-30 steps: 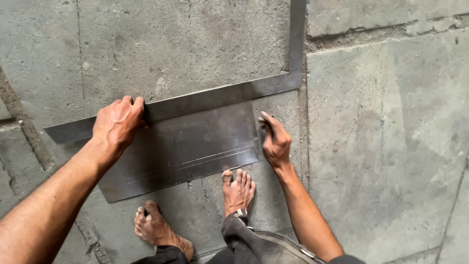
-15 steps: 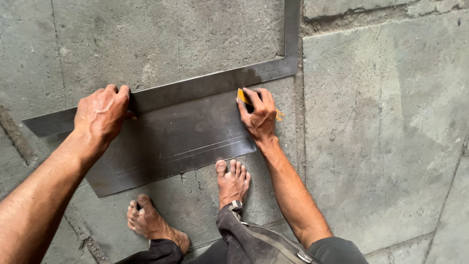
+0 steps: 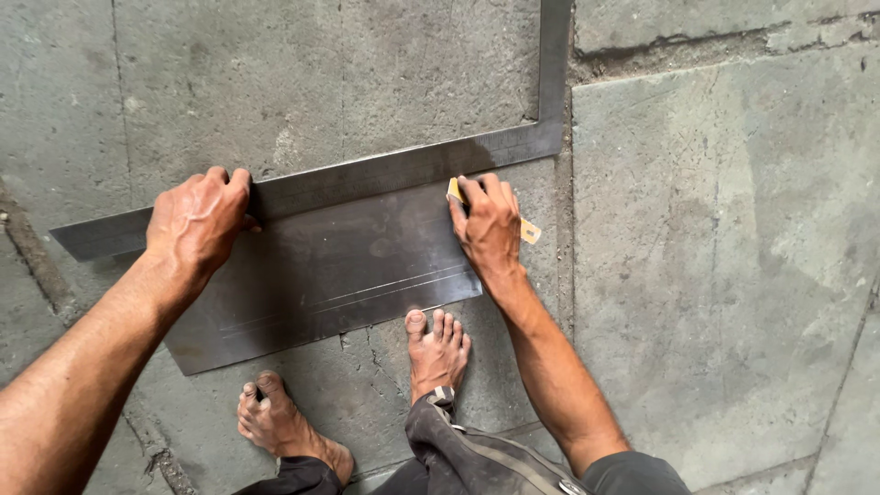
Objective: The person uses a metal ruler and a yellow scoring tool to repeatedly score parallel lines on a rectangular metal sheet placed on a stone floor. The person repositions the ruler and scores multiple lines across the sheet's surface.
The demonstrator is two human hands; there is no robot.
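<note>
Head view: left hand [image 3: 197, 225] flat on square [image 3: 385, 172]; right hand [image 3: 486, 225] pinches marker [image 3: 530, 231].

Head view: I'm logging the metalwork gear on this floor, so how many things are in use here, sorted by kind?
Steel framing square, pressed down by the left hand: 1
Dark metal sheet: 1
Yellow marking tool, gripped in the right hand: 1
Total: 3

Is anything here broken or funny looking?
The concrete floor is cracked near the bare feet. The metal sheet has scratch lines. The big steel square looks fine.
</note>
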